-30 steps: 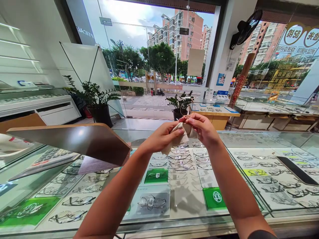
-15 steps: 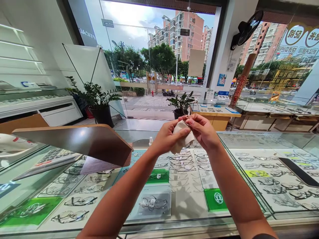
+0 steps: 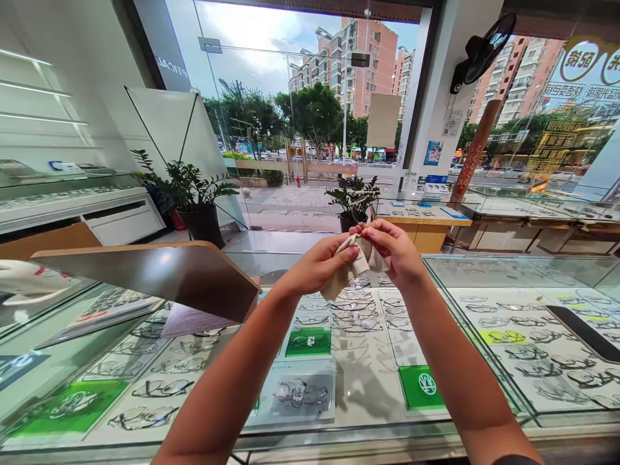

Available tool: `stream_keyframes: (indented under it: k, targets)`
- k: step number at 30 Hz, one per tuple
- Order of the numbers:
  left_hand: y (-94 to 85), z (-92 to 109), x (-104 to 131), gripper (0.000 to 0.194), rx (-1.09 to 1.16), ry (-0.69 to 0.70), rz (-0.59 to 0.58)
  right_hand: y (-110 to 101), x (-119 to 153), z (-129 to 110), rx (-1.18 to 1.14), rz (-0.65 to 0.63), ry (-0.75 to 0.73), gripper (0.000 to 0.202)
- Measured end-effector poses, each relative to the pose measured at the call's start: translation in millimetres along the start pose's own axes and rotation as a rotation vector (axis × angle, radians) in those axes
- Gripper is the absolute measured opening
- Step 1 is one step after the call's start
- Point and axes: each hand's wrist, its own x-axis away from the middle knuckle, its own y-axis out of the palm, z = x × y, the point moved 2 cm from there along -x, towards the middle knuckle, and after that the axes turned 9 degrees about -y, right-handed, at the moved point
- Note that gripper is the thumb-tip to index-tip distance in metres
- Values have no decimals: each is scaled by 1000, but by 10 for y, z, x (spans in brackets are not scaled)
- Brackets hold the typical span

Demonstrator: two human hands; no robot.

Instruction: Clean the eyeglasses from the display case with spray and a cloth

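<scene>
Both my hands are raised over the glass display counter (image 3: 358, 403), close together. My left hand (image 3: 320, 261) is closed on a cream cleaning cloth (image 3: 346, 274), pinched between thumb and fingers, with its jagged edge hanging below. My right hand (image 3: 394, 248) is closed at the fingertips on a thin-rimmed pair of eyeglasses (image 3: 359, 216). Part of a rim shows above the fingers against the plant; the rest is hidden by fingers and cloth. The cloth also touches the right hand's fingers.
Rows of eyeglasses (image 3: 356, 313) lie inside the counter under glass. A tilted brown board (image 3: 159, 278) stands on the left, near a leaflet (image 3: 104, 310). On the right lies a dark phone-like slab (image 3: 586, 332). Potted plants (image 3: 198, 219) stand by the glass door beyond.
The cloth has been shifted and refolded, now spreading further right under my right fingers. My left hand has moved slightly left and down. The view has shifted a little.
</scene>
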Motion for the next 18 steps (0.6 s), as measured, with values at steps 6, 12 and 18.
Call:
stream_keyframes:
  k: [6, 12, 18]
  targets:
    - [48, -52, -38, 39, -39, 33, 121, -40, -16, 48, 18, 11, -64, 23]
    - [206, -146, -96, 45, 73, 73, 278, -4, 17, 4, 87, -39, -113, 24]
    - [184, -124, -127, 48, 80, 104, 268, -11, 31, -39, 139, -37, -98, 23]
